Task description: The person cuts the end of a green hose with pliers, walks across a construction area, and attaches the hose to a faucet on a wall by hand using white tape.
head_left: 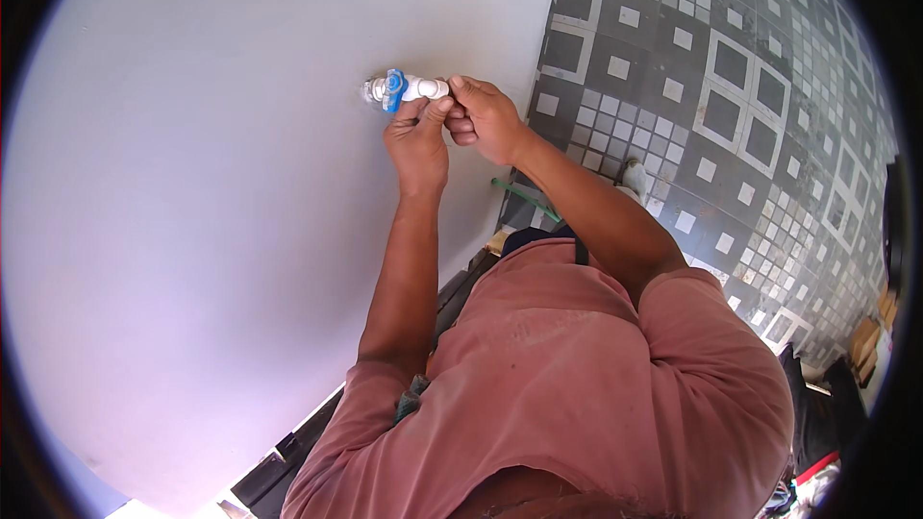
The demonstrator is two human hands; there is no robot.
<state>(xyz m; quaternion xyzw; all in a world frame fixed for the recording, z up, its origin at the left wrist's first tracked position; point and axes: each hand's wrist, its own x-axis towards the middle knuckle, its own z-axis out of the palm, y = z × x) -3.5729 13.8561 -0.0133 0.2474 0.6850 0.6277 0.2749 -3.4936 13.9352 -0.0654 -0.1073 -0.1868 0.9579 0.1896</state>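
Observation:
A white plastic water tap (420,88) with a blue handle (394,89) juts out from the pale wall, a shiny round collar (370,89) at its base. From below, my left hand (418,146) is closed on the tap, its fingers behind the white body and its thumb by the spout end. My right hand (487,123) is closed at the tip of the spout, thumb and fingers pinched together. Whatever it may hold there is hidden by the fingers. Both hands nearly touch each other at the spout.
The smooth pale wall (212,183) fills the left side. Grey patterned floor tiles (673,86) lie to the right. A thin green rod (527,200) shows by the wall's foot, below my right forearm. Dark items and cardboard (865,341) lie at the far right.

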